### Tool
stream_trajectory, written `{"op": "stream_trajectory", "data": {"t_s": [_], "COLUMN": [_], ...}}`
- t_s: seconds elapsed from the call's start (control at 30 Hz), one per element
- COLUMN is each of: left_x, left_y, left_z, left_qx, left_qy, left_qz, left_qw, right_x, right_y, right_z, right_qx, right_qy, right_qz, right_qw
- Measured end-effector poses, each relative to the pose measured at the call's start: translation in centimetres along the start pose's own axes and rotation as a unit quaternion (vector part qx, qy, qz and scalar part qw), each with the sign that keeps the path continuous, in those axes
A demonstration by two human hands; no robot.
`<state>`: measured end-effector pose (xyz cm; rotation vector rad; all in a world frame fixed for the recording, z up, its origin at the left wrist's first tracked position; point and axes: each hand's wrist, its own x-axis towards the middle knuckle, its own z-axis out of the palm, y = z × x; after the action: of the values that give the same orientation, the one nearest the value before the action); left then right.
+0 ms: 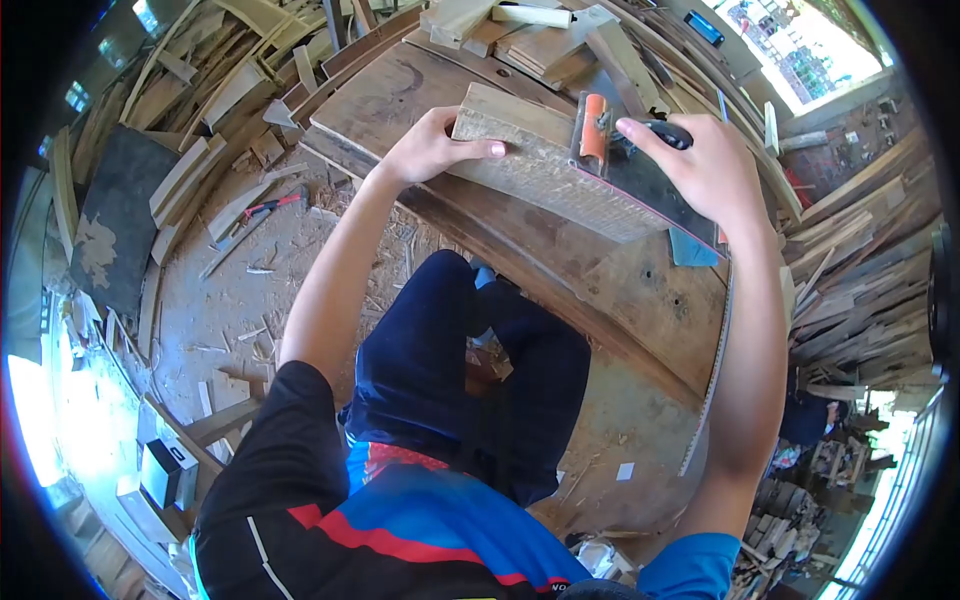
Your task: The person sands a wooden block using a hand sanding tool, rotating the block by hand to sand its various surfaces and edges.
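My left hand [442,150] grips the left end of a thick, rough wooden beam [570,185], with its thumb along the near face. The beam lies across a worn wooden bench [610,265]. My right hand [708,168] is closed round a dark tool [665,190] at the beam's right part, thumb stretched toward its black handle. An orange cylinder [594,130] in a metal bracket sits at the tool's left end, and a reddish line runs along its lower edge. I cannot make out its exact kind. A thin strip with a notched or marked edge [712,385] hangs below my right wrist.
Wood offcuts [545,50] are heaped at the bench's back. Planks are stacked at the left [185,185] and right [870,290]. A red-and-black hand tool [275,204] lies on the shaving-strewn floor [230,320]. A teal piece [692,248] lies under the tool's right end.
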<state>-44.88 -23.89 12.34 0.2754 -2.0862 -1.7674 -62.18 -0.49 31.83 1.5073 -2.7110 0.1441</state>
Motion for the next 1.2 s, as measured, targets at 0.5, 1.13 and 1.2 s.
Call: {"op": "stream_trajectory", "data": {"t_s": [0.5,1.13,1.2], "left_x": [0.3,-0.6,-0.6], "left_y": [0.3,0.4,0.7], "left_z": [-0.2,-0.3,0.0], "left_qx": [0.011,0.047,0.07], "left_qy": [-0.001,0.032,0.025], "left_qz": [-0.02,-0.008,0.002], "left_qw": [1.0,0.998,0.997], "right_x": [5.9,0.5,0.9], "right_y": [-6.4,3.7,3.7], "right_z": [2.8,1.6,1.5], "right_qx": [0.05,-0.033,-0.036], "right_qy": [0.053,0.026,0.027], "right_qz": [-0.081,-0.016,-0.009], "right_qw": [0.994,0.999,0.999]}}
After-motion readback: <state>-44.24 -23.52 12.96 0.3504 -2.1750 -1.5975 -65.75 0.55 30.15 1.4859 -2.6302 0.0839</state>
